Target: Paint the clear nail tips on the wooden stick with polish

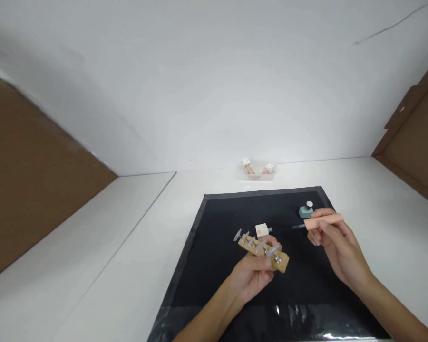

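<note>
Pinching wooden strip (256,250): left hand (251,279), fingers (271,241) partly hidden; right hand (337,244) pinching brush (323,222); white bottle (261,230) illegibly marked

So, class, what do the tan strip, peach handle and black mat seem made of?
Strip: probably smooth wood, from its warm tan colour.
Handle: likely matte plastic, its peach surface barely shining.
Mat: possibly plastic, glossy where its near end reflects light.

Clear tray (256,178) behind black mat (214,256) on white table (146,237)
</note>
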A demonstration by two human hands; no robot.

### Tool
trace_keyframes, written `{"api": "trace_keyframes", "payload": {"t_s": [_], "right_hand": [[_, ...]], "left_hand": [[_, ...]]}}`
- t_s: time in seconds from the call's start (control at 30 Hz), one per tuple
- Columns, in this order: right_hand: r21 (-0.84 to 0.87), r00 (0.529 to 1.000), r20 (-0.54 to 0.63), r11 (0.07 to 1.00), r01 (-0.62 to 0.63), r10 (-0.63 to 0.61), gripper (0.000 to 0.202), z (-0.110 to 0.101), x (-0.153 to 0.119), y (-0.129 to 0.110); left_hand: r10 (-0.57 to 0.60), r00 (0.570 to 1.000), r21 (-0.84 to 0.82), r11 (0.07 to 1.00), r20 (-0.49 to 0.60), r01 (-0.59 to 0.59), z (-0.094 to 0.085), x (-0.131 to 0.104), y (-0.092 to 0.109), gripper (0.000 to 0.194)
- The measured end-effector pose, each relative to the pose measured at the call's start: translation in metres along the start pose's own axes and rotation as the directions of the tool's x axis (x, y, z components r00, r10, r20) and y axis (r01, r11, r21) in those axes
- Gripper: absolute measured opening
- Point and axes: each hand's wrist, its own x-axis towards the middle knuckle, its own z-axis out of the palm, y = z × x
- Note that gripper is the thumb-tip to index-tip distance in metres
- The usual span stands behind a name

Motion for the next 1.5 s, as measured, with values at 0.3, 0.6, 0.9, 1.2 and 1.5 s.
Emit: {"api": "trace_keyframes", "payload": {"t_s": [0.3, 0.6, 0.9, 1.2, 1.5], "right_hand": [[0.004, 1.000, 0.029, 1.000, -0.001, 0.000, 0.020, 0.002, 0.000, -0.002], [0.000, 0.999, 0.041, 1.000, 0.015, -0.015, 0.018, 0.002, 0.000, -0.003], [-0.023, 0.996, 0.067, 0.998, 0.052, -0.051, 0.020, 0.002, 0.002, -0.005], [-0.031, 0.903, 0.336, 0.955, 0.294, -0.267, 0.012, -0.008, -0.014, 0.002], [-0.134, 0.822, 0.433, 0.875, 0.465, -0.370, 0.016, 0.002, -0.013, -0.009]], "left_hand": [[0.027, 0.994, 0.101, 0.994, 0.104, -0.037, 0.000, 0.001, -0.005, 0.042], [-0.007, 1.000, 0.149, 0.989, 0.025, 0.003, 0.001, 0.000, -0.005, 0.033], [-0.077, 0.996, 0.178, 0.982, 0.046, 0.067, 0.009, -0.002, 0.000, 0.031], [-0.037, 0.999, 0.231, 0.972, -0.004, 0.037, 0.013, -0.002, 0.000, 0.025], [-0.008, 1.000, 0.296, 0.955, -0.012, 0.011, 0.012, 0.000, -0.001, 0.032]]}}
